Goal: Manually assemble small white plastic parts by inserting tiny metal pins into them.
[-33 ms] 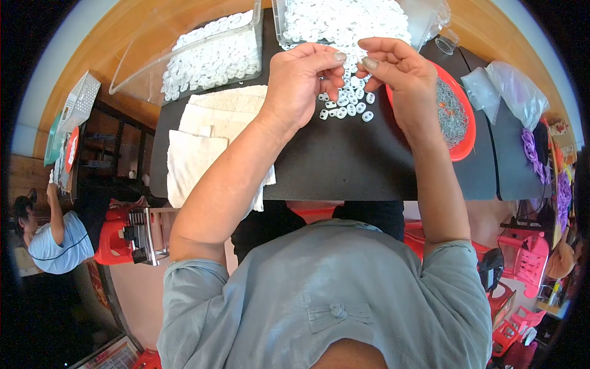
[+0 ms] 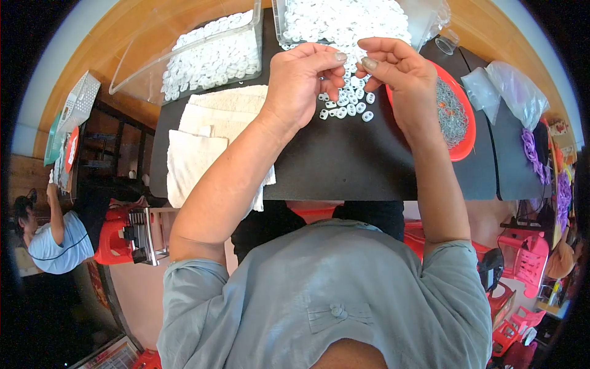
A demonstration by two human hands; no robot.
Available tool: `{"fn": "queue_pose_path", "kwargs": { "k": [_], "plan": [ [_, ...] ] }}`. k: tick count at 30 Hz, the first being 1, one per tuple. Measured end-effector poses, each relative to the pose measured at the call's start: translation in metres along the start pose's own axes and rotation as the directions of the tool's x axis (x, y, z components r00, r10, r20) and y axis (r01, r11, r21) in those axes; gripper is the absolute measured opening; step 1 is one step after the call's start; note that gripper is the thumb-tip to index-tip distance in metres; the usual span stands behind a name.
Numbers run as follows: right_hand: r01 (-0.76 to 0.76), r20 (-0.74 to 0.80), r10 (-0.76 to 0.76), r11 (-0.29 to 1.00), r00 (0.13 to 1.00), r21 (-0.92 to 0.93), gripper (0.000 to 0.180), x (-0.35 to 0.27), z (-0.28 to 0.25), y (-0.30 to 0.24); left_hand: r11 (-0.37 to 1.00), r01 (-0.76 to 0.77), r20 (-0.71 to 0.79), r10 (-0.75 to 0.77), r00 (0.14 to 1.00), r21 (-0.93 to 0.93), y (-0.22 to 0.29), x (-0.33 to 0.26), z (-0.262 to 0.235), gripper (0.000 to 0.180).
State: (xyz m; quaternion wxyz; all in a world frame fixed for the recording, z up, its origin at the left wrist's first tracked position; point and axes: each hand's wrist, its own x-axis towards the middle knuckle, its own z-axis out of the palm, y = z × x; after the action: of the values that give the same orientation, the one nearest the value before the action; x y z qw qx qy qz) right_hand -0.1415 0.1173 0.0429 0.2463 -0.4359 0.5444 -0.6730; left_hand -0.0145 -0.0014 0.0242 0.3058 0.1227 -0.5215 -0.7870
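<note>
My left hand (image 2: 305, 80) is raised over the table with its thumb pressed against the forefinger in a pinch. Whatever it holds is too small to make out. Facing it, my right hand (image 2: 405, 77) has its thumb against a curled finger, the forefinger lifted apart; anything in that grip is hidden. The fingertips of the two hands are close but not touching. Beneath and beyond them lie loose small white oval pieces with two holes (image 2: 351, 109), spilling from a heap in a clear tub (image 2: 278, 21). A red bowl (image 2: 469, 129) of thin grey metal pieces sits beside my right wrist.
Folded cream cloths (image 2: 196, 154) lie under my left forearm on the dark table (image 2: 332, 166). Behind them stands a clear bin (image 2: 260, 49) of white pieces. Plastic bags (image 2: 519, 92) lie at the right. Another person (image 2: 58, 243) works at far left; red stools (image 2: 114, 234) stand nearby.
</note>
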Motion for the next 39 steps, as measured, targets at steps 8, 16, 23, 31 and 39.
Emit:
{"fn": "queue_pose_path", "kwargs": {
  "k": [8,16,23,31,39],
  "plan": [
    [0.025,0.007,-0.025,0.999,1.0,-0.025,0.026,-0.002,0.005,0.002,1.0,0.001,0.002,-0.001,1.0,-0.008,-0.003,-0.001,0.005,0.011],
    [0.012,0.024,-0.012,1.0,1.0,-0.004,0.023,-0.002,0.008,0.004,0.999,-0.005,0.002,0.005,1.0,-0.033,-0.005,-0.002,0.004,0.009],
    [-0.112,0.053,0.106,0.984,0.993,0.14,0.021,0.003,0.002,0.016,1.0,-0.018,-0.003,0.018,1.0,0.021,-0.004,-0.002,0.006,0.013],
    [-0.171,0.195,0.162,0.985,0.967,0.03,0.016,0.002,-0.016,-0.007,0.973,-0.156,0.093,0.142,0.985,0.168,0.001,-0.004,0.01,0.025],
    [-0.211,0.302,0.201,0.978,0.932,-0.002,0.016,0.003,-0.026,-0.009,0.882,-0.31,0.242,0.234,0.942,0.355,0.001,-0.007,0.011,0.029]
  ]
}}
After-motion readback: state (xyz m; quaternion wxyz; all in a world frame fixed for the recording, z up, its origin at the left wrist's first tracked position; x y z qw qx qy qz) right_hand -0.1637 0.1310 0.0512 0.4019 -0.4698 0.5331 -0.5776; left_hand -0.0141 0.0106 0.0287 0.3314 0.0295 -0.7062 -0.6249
